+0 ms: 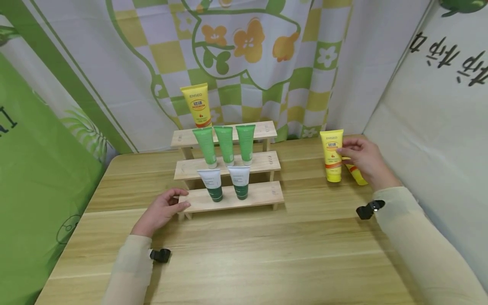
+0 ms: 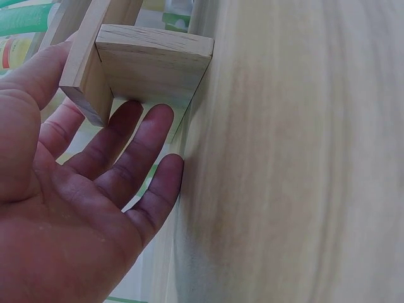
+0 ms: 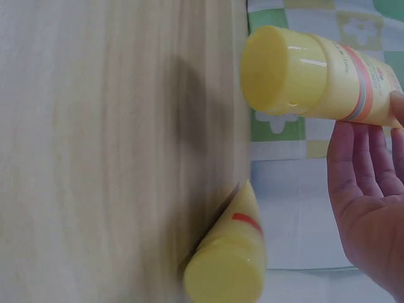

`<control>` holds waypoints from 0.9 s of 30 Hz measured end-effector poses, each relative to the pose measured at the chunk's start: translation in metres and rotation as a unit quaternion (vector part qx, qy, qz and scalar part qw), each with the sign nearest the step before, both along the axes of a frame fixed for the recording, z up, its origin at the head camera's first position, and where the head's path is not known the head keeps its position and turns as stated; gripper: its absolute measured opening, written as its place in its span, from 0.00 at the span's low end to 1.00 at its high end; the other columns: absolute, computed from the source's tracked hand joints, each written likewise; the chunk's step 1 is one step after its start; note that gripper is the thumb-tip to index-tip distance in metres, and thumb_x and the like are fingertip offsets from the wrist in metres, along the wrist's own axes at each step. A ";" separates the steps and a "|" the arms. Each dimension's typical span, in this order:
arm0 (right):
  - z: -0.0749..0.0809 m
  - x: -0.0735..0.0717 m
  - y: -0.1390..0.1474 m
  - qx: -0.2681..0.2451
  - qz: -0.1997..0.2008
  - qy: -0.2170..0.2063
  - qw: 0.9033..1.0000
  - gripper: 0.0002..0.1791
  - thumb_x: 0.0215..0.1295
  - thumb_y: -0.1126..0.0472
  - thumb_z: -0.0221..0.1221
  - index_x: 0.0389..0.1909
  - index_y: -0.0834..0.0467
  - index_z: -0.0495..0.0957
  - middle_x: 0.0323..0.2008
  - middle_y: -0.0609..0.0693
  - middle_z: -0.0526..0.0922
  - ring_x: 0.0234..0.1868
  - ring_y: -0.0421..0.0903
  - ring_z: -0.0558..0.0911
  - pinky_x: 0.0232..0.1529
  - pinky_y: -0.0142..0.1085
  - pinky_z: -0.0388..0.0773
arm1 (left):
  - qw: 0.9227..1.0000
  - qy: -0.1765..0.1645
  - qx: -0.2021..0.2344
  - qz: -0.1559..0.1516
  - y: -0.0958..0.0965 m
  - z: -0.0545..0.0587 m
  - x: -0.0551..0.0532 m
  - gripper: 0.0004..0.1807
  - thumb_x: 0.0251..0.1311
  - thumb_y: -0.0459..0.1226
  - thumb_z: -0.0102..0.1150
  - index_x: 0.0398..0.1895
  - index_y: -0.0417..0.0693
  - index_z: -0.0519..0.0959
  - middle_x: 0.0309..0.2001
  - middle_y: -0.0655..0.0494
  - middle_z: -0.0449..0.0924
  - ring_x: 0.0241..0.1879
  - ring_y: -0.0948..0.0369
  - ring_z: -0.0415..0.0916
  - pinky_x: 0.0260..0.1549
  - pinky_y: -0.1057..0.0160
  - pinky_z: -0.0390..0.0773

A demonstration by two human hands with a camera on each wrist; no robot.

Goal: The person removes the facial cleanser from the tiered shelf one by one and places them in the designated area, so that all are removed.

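My right hand (image 1: 366,161) pinches a yellow squeeze tube (image 1: 331,154) between thumb and fingers, upright with its cap down. In the right wrist view a gap shows between the tube's cap (image 3: 265,71) and the table. Beneath that hand lies a second yellow tube (image 1: 357,174), partly hidden by it. My left hand (image 1: 160,212) grips the left end of the lowest step of a three-step wooden stand (image 1: 264,195). In the left wrist view the thumb (image 2: 47,72) lies along the plank's upper side and the fingers reach below.
On the stand, one yellow tube (image 1: 198,106) stands on the top step at left. Several green tubes (image 1: 225,145) fill part of the middle step. Two white-and-green tubes (image 1: 240,182) stand on the lowest. A patterned curtain (image 1: 248,97) hangs behind the wooden table (image 1: 244,262).
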State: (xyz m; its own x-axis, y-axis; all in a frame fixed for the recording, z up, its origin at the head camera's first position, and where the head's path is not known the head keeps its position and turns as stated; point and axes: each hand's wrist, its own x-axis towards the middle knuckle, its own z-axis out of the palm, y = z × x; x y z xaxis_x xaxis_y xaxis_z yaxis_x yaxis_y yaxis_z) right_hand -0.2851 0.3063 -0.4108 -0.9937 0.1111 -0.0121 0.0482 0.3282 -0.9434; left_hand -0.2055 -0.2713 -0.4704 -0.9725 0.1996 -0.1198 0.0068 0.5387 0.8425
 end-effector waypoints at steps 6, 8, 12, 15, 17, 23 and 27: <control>-0.007 0.001 0.003 0.017 0.019 -0.016 1.000 0.22 0.63 0.55 0.62 0.50 0.63 0.68 0.32 0.35 0.78 0.34 0.35 0.79 0.37 0.36 0.80 | 1.000 -0.006 -0.009 -0.005 0.005 0.011 0.004 0.22 0.61 0.46 0.60 0.55 0.46 0.72 0.49 0.47 0.73 0.39 0.56 0.67 0.35 0.65 0.72; -0.008 0.001 0.002 0.013 0.026 -0.020 0.999 0.22 0.63 0.56 0.61 0.51 0.65 0.67 0.33 0.36 0.79 0.34 0.35 0.79 0.37 0.37 0.80 | 1.000 -0.008 -0.008 -0.006 0.007 0.013 0.005 0.22 0.61 0.44 0.60 0.55 0.45 0.72 0.49 0.45 0.73 0.39 0.55 0.68 0.35 0.65 0.72; -0.010 0.000 0.000 0.017 0.031 -0.035 0.999 0.25 0.63 0.57 0.61 0.53 0.67 0.65 0.34 0.40 0.78 0.34 0.36 0.79 0.39 0.39 0.80 | 1.000 -0.007 -0.015 -0.007 0.006 0.010 0.004 0.22 0.61 0.47 0.60 0.55 0.47 0.72 0.48 0.47 0.74 0.38 0.56 0.68 0.34 0.65 0.71; -0.010 -0.001 -0.002 0.041 0.028 -0.047 0.998 0.26 0.63 0.57 0.61 0.55 0.67 0.64 0.36 0.43 0.76 0.34 0.37 0.79 0.40 0.40 0.80 | 1.000 -0.005 -0.015 -0.003 0.003 0.003 0.000 0.24 0.59 0.51 0.61 0.54 0.51 0.72 0.47 0.49 0.75 0.39 0.57 0.68 0.34 0.65 0.72; -0.010 -0.002 -0.003 0.054 0.027 -0.053 0.997 0.27 0.64 0.57 0.60 0.56 0.68 0.64 0.37 0.45 0.75 0.34 0.37 0.79 0.40 0.41 0.81 | 1.000 -0.001 -0.014 -0.003 0.002 0.001 -0.001 0.24 0.58 0.52 0.61 0.53 0.51 0.72 0.47 0.49 0.75 0.38 0.57 0.68 0.34 0.65 0.72; -0.009 -0.003 -0.006 0.062 0.033 -0.067 0.995 0.28 0.64 0.59 0.60 0.57 0.70 0.63 0.39 0.50 0.76 0.33 0.40 0.80 0.37 0.40 0.81 | 1.000 0.003 -0.011 -0.005 -0.001 -0.001 -0.001 0.25 0.57 0.53 0.61 0.53 0.51 0.72 0.46 0.48 0.74 0.37 0.56 0.68 0.33 0.65 0.72; -0.011 -0.005 -0.006 0.068 0.031 -0.081 0.994 0.28 0.64 0.59 0.60 0.58 0.70 0.62 0.42 0.55 0.76 0.33 0.40 0.80 0.37 0.40 0.81 | 1.000 0.004 -0.013 -0.003 0.000 -0.002 -0.001 0.25 0.58 0.53 0.61 0.53 0.51 0.72 0.46 0.49 0.74 0.37 0.56 0.69 0.33 0.65 0.72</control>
